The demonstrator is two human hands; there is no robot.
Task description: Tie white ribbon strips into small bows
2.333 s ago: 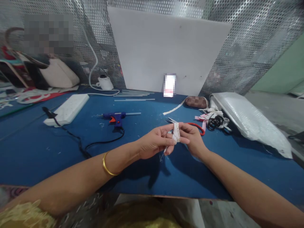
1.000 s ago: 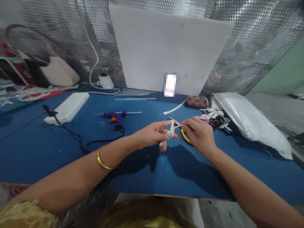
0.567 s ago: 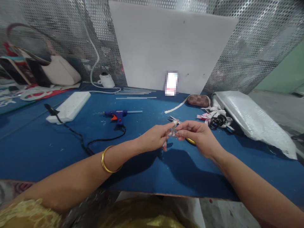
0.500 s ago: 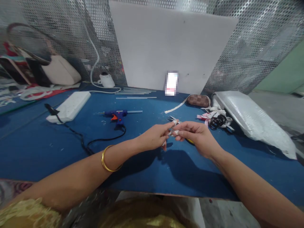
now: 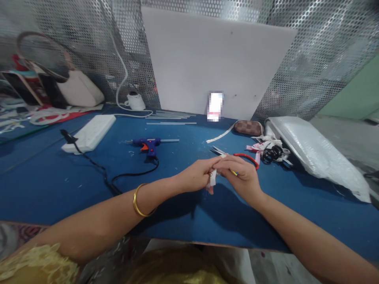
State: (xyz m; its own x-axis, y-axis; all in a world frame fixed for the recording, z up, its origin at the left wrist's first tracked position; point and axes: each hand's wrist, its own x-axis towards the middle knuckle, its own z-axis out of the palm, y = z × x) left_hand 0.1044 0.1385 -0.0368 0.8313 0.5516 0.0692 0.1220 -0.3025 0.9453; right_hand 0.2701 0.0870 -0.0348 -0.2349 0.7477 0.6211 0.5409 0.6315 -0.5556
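My left hand [image 5: 199, 175] and my right hand [image 5: 243, 173] meet above the blue table, fingers closed together. Between them is a short white strip [image 5: 212, 178], looking like ribbon; its lower end hangs down by the left fingers. My left hand pinches the strip, and white also shows at its fingertips. The right fingers are bent over the upper part and hide much of it. Just behind the hands lie scissors [image 5: 218, 150] with a red handle, partly covered by my right hand.
A blue glue gun [image 5: 149, 146] with a cable lies left, near a white power strip [image 5: 91, 133]. Behind are glue sticks [image 5: 171, 123] and a lit phone [image 5: 215, 106]. At right are a checkered pouch [image 5: 248, 127], black bands [image 5: 271, 154] and a plastic-wrapped package [image 5: 316, 154].
My right hand has turned and moved over the left fingertips. More of the white strip now hangs below them, and the red scissor handle has come into sight. The view shifted slightly.
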